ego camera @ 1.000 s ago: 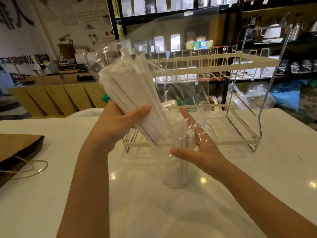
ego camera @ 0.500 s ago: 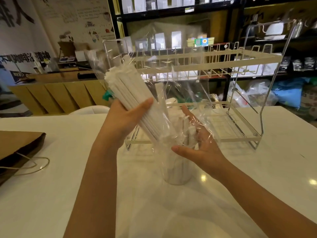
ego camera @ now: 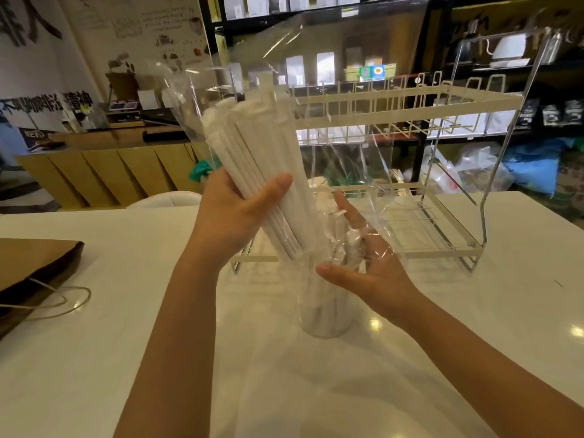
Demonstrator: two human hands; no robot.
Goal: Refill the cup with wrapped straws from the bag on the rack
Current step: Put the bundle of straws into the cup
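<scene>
Presently, step in hand: transfer of wrapped straws from bag to cup, judged well under way, since the cup already holds some.
Left hand (ego camera: 235, 213): closed around a thick bundle of paper-wrapped straws (ego camera: 259, 162), thumb across the front; the bundle tilts, its upper ends leaning up and to the left and its lower ends pointing down into the cup's mouth.
Right hand (ego camera: 366, 263): open, palm turned toward the cup, fingers (ego camera: 347, 210) spread and gripping nothing firmly; it rests against the straws already standing in the cup, with clear film draped over it.
Clear plastic cup (ego camera: 325, 308): upright on the white table (ego camera: 94, 358), just in front of the rack, partly filled.
Clear plastic bag (ego camera: 331, 74): off the rack, loose around the bundle's top and billowing upward and to the right.
Wire rack (ego camera: 410, 102): two tiers, standing behind the cup; nothing is clearly visible on it.
Next move, judged: lower the bundle upright into the cup while the right hand steadies the rim and keeps the film out of the opening.
Risk, judged: a light cup may tip under a slanted load.
Brown paper bag (ego camera: 28, 267): flat at the table's left edge, cord handle showing.
Writing: large dark characters on the left wall and a poster behind, both too blurred to read; shelf packets carry no legible brand.
</scene>
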